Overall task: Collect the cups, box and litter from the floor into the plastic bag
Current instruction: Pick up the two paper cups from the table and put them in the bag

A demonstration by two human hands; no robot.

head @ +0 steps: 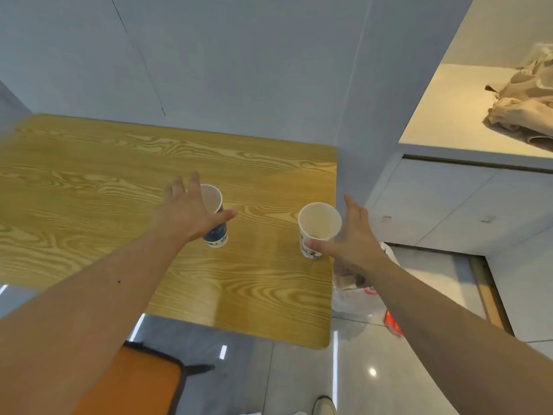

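While both bare arms stretched forward over the wooden table [119,181], the left hand [191,214] hovered with its fingers [194,182] spread and released over the blue-patterned paper cup [216,218], covering the cup's left side; whether it touched the cup could not be told. The right hand [354,235] was open too, its palm curved just right of the white paper cup [318,227] and its thumb lying across the cup's lower near wall, not closed around it. Both cups stood upright on the table, well apart, the white one close to the right edge. Each cup looked empty inside. On the floor right of the table, partly hidden behind the right forearm, lay a translucent plastic bag [353,298] with some crumpled litter showing within it.
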